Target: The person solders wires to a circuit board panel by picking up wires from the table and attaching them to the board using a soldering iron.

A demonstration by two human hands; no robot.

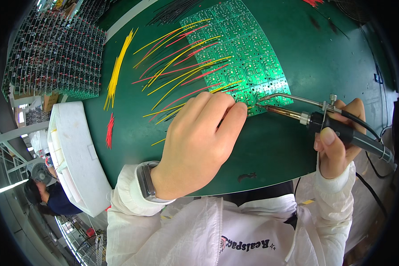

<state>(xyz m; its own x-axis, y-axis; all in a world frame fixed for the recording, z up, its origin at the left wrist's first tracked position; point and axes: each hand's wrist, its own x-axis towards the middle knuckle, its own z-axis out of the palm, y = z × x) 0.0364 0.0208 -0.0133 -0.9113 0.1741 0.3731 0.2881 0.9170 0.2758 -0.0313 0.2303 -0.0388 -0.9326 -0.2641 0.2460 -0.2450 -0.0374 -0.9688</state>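
My left hand [198, 142] rests on the near edge of a green circuit board panel [244, 48], fingers curled over yellow and red wires [181, 66] that stick out of the board to the left; whether it pinches a wire is hidden. My right hand [339, 137] grips a black-handled soldering iron [341, 126] with a thin feed tube above it. The iron's tip [259, 105] touches the board's near edge just right of my left fingertips.
The board lies on a dark green table [297, 146]. Loose yellow wires [115, 71] and short red wires [109, 131] lie at the left. A white foam tray [75, 150] sits at the left edge, stacked boards [53, 53] behind it. Another person [48, 190] works below left.
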